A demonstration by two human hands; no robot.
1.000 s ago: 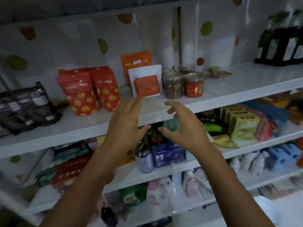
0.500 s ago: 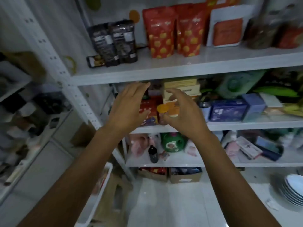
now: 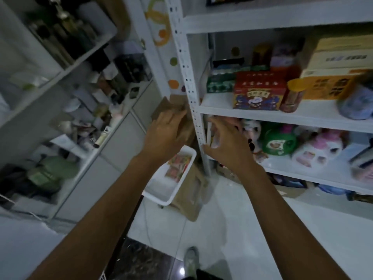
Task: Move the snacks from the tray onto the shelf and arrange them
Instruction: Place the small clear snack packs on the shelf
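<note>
- The red box (image 3: pixel 260 91) on the shelf (image 3: pixel 262 115) had writing, but it was too blurry to read.
- The yellow boxes (image 3: pixel 333 77) had dark marks, also too blurry.

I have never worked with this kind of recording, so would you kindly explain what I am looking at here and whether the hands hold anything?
There is no machine: a person wears a camera on the head, looking forward and down at their own arms. The left hand and right hand are both open and empty, fingers spread. Below them a white tray rests on brown cardboard and holds a few snack packets. To the right, a white shelf unit carries boxes and jars.
</note>
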